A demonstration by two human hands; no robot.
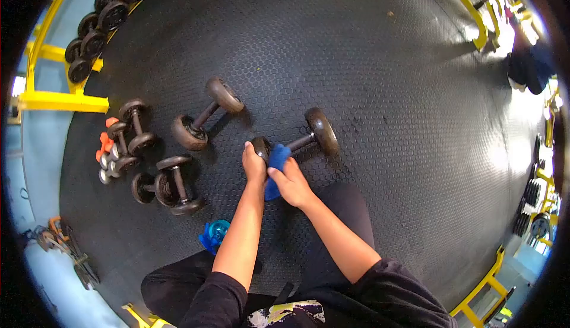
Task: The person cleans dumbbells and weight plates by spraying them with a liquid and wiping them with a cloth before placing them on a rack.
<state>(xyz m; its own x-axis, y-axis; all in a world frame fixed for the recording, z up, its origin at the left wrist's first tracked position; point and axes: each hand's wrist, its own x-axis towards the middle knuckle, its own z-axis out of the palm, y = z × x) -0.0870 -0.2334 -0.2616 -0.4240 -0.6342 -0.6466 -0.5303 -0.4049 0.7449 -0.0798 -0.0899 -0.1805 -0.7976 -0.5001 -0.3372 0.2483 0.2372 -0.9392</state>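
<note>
A large dark dumbbell (322,132) lies on the floor in front of me, its far head resting at the right. My left hand (255,165) is closed around the outer side of its near head (260,145), which is partly covered. In my right hand (291,182) is a blue cloth (278,157), pressed against the inner side of that head beside the handle. Part of the cloth hangs down between my two hands. A second large dumbbell (206,116) lies just beyond, to the left.
Several smaller dark dumbbells (179,183) and orange ones (105,144) lie on the black rubber floor (415,167) at left. A blue bottle (218,231) is beside my left leg. A yellow rack (65,101) holds dumbbells at the upper left. Another person's dark-clothed legs (530,69) show far right.
</note>
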